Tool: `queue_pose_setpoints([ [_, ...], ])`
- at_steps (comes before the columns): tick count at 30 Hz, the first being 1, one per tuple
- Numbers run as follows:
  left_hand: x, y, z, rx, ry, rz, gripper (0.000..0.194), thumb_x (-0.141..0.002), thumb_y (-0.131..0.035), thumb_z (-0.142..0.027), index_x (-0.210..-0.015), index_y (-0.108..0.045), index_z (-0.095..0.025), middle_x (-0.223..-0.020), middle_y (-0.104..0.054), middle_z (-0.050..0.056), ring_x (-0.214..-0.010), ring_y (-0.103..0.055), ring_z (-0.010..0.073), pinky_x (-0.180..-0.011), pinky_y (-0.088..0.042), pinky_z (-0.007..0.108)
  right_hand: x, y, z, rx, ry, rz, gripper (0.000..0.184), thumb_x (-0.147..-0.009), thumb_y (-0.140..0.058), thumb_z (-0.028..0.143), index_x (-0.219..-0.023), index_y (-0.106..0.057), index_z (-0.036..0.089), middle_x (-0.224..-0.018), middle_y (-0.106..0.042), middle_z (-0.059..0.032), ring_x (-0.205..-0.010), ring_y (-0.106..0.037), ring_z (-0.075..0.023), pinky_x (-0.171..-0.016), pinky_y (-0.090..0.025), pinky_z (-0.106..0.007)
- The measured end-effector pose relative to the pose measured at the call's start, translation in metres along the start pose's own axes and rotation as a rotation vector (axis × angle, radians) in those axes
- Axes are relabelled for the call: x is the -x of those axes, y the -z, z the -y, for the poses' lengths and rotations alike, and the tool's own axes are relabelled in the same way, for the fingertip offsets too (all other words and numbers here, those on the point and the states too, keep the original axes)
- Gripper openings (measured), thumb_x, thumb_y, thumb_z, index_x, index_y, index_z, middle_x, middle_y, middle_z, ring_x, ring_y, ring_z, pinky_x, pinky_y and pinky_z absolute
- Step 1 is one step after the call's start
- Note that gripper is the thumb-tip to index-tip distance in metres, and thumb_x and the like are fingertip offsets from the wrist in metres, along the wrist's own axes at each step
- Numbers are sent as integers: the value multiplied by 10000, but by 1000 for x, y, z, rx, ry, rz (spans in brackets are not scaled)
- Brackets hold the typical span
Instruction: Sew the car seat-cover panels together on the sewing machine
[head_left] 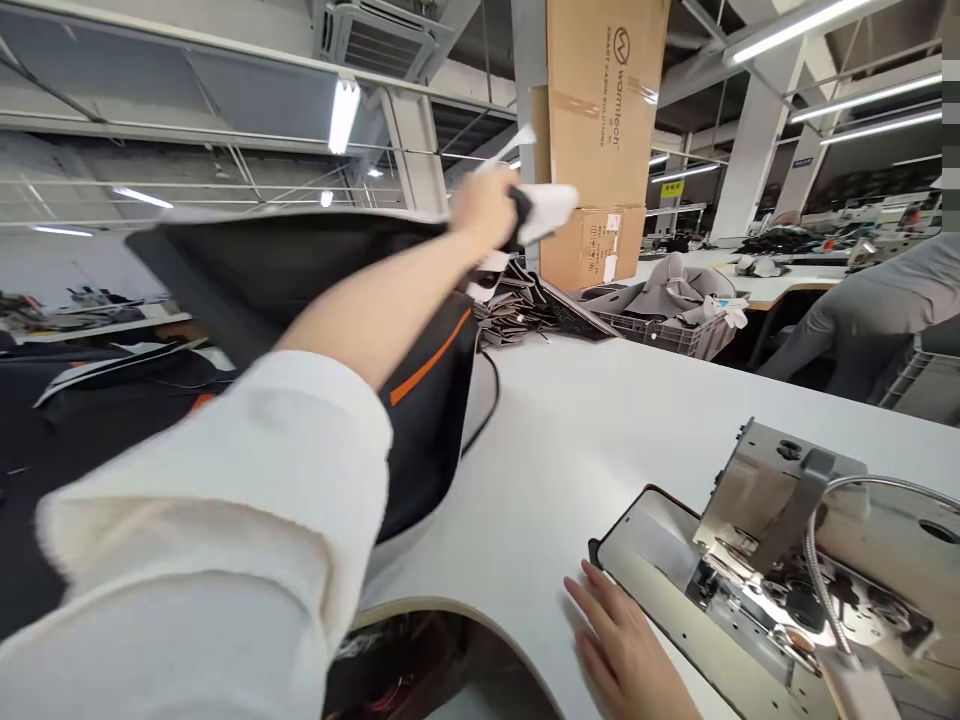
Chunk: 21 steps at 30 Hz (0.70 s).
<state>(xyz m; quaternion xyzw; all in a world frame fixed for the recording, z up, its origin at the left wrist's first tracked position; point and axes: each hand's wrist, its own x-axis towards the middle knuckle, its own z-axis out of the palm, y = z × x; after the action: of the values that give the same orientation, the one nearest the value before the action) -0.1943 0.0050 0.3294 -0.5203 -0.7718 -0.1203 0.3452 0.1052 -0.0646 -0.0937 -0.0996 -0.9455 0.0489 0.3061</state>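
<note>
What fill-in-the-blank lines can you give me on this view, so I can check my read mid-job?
1. The person's right hand is nearer the metal machine; the raised hand is the ____ one.
2. The stripe on the black panel is ____.
3. The large word printed on the tall carton is ____.

Missing words: left; orange; warmtech.

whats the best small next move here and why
Probably lower the left hand toward the white tabletop: it is raised with black and white material in its grasp, while the right hand lies open beside the metal machine, holding nothing.
</note>
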Motion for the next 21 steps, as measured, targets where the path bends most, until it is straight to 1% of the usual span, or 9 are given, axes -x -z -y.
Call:
queue_pose_setpoints([
  [1,8,-14,-24,73,-101,-97,705,-880,82,-203,-1153,-512,63,-1092,-586,61,-1064,-544,227,-765,-374,310,2,0,0,7,-6,2,424,-879,-491,275,-1300,-487,218,-1314,-527,-122,-1091,-589,-241,-835,-549,-344],
  [3,50,-58,-71,194,-347,13,478,-925,-178,-215,-1145,-592,-121,-1063,-651,-4,-908,-621,131,-708,-397,235,5,0,0,23,1,12,428,-876,-492,272,-1302,-484,226,-1316,-524,-117,-1085,-592,-240,-829,-550,-344],
  [6,160,-131,-120,259,-600,209,321,-871,-413,-175,-1080,-648,-238,-1076,-679,-7,-758,-648,133,-553,-414,224,7,1,-2,76,35,4,406,-863,-496,255,-1268,-516,221,-1295,-537,-125,-1054,-606,-244,-793,-557,-338],
  [9,264,-178,-131,390,-978,341,271,-854,-463,-203,-945,-690,-320,-820,-717,-6,-610,-617,131,-436,-364,252,5,2,-9,125,89,-12,351,-852,-497,238,-1193,-570,201,-1208,-598,-123,-992,-632,-232,-753,-561,-312],
  [12,300,-201,-109,524,-1154,395,228,-817,-545,-248,-942,-678,-384,-915,-705,-75,-802,-626,89,-555,-428,207,1,5,-14,119,183,15,291,-847,-526,251,-1125,-608,230,-1108,-656,-67,-953,-643,-205,-745,-556,-277],
  [14,287,-212,-79,500,-994,513,261,-804,-576,-243,-987,-668,-405,-953,-692,-79,-835,-613,87,-631,-443,192,0,6,-14,101,186,37,276,-856,-539,283,-1120,-612,251,-1118,-654,-44,-972,-636,-200,-753,-553,-272],
  [16,265,-226,-43,474,-801,528,278,-828,-556,-232,-1035,-659,-386,-1050,-666,-40,-957,-589,125,-802,-445,233,0,8,-12,81,122,60,286,-878,-519,306,-1146,-602,251,-1175,-626,-49,-1017,-617,-207,-778,-548,-285],
  [19,250,-249,-1,413,-448,489,374,-880,-425,-178,-1206,-579,-274,-1238,-559,89,-1174,-474,237,-1018,-319,434,2,9,-8,55,17,113,301,-903,-480,319,-1178,-588,259,-1237,-590,-48,-1077,-587,-219,-807,-544,-304],
  [21,261,-255,7,376,-230,460,457,-883,-367,-167,-1328,-462,-194,-1372,-416,172,-1287,-339,328,-1030,-234,569,3,9,-7,51,-27,150,303,-911,-463,319,-1184,-585,270,-1249,-581,-39,-1099,-573,-221,-823,-542,-314],
])
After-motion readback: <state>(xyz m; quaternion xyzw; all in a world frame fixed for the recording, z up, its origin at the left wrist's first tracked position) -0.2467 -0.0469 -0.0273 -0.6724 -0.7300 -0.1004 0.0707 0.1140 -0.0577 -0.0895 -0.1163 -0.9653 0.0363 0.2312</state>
